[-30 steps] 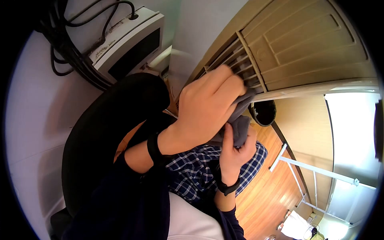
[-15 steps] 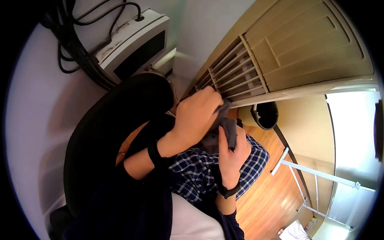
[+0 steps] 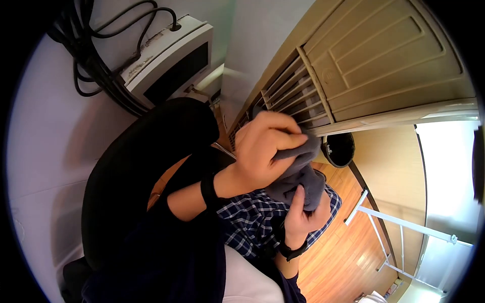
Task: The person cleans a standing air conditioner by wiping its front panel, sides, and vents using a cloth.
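A soft, dark grey cloth (image 3: pixel 299 174) is bunched between my two hands above my lap. My left hand (image 3: pixel 265 146) pinches its upper part, the back of the hand towards me. Lower and to the right, my right hand (image 3: pixel 309 214) grips the bottom end, thumb pressed on top of the fabric. Both wrists carry black bands. Beneath the cloth lies the blue and white plaid fabric (image 3: pixel 245 214) over my legs.
A beige louvred panel (image 3: pixel 389 60) rises just beyond my hands. The black bin (image 3: pixel 339 150) stands at its foot on the wooden floor (image 3: pixel 336 257). To the left are a black chair back (image 3: pixel 131 156), a white box-like device (image 3: pixel 174 60) and cables. A white metal frame (image 3: pixel 404 222) stands right.
Both hands have shifted right with the cloth, the right hand also lower. More of the cloth now shows, drawn out between them.
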`<state>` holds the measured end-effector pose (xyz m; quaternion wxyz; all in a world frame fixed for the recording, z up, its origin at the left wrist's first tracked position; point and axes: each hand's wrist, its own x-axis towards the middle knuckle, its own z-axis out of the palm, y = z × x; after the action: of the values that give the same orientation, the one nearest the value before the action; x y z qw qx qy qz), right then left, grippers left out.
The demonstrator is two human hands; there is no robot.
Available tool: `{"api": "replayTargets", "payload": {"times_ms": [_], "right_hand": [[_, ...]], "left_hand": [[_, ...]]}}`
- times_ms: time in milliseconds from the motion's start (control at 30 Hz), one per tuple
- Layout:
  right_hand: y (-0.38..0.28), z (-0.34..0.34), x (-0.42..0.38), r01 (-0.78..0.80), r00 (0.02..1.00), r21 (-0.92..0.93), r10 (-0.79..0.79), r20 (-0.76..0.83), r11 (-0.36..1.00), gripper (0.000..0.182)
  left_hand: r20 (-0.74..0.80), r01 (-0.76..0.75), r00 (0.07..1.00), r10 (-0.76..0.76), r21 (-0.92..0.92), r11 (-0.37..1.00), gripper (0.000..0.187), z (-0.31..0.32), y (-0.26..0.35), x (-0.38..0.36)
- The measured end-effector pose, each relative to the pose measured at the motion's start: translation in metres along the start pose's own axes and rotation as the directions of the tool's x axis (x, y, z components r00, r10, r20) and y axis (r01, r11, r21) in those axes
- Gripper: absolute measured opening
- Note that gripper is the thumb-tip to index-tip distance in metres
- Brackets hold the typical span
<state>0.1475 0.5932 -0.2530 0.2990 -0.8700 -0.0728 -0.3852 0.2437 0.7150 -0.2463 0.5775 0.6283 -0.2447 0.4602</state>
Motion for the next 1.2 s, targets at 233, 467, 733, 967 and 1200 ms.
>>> {"api": "replayTargets", "payload": {"times_ms": [233,467,733,967,1200], "right_hand": [[0.008,0.007,-0.006,0.014,0.998,0.068,-0.019,0.067,0.998,0.016],[0.009,0.003,-0.004,0.039,0.997,0.053,-0.042,0.061,0.998,0.017],[0.017,0.011,-0.012,-0.046,0.995,0.077,0.039,0.090,0.996,0.017],[0.024,0.018,-0.020,-0.096,0.990,0.075,0.087,0.108,0.993,0.022],[0.019,0.019,-0.021,-0.089,0.986,0.069,0.078,0.148,0.994,0.024]], "left_hand": [[0.180,0.077,0.981,-0.073,-0.013,0.997,0.017,-0.020,-0.007,-0.013],[0.260,0.008,0.966,0.000,-0.029,1.000,0.023,-0.011,-0.001,-0.013],[0.316,0.009,0.949,-0.021,0.039,0.999,0.019,-0.017,0.002,-0.003],[0.331,0.070,0.940,-0.081,0.044,0.997,0.015,-0.020,0.012,0.001],[0.304,0.018,0.953,-0.015,-0.005,1.000,0.015,-0.019,0.007,0.003]]}}
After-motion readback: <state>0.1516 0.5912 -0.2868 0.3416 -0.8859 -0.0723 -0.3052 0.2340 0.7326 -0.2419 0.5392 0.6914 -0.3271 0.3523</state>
